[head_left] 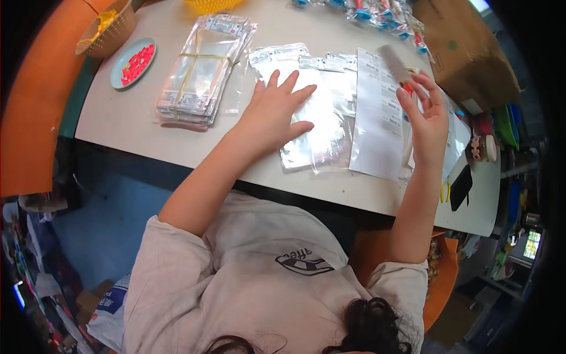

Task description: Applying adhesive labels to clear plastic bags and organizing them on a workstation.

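Observation:
My left hand [272, 112] lies with fingers spread on a loose pile of clear plastic bags [315, 141] with printed header strips. To its right is a white sheet of printed labels [375, 127]. My right hand [429, 115] is raised over that sheet's right edge. Its thumb and fingers are bent around the lower end of a pale, blurred sticker label [394, 64]. Something small and red shows by these fingertips; I cannot make out what it is. Left of my left hand rests a thick bundle of similar bags [200, 71], tied with a yellowish band.
A pale blue plate [115, 72] of small pink-red pieces and a beige basket [118, 32] are at the left. Wrapped red-and-blue items [383, 17] lie at the far right by a cardboard box [466, 53]. A black phone [461, 187] sits near the right front edge.

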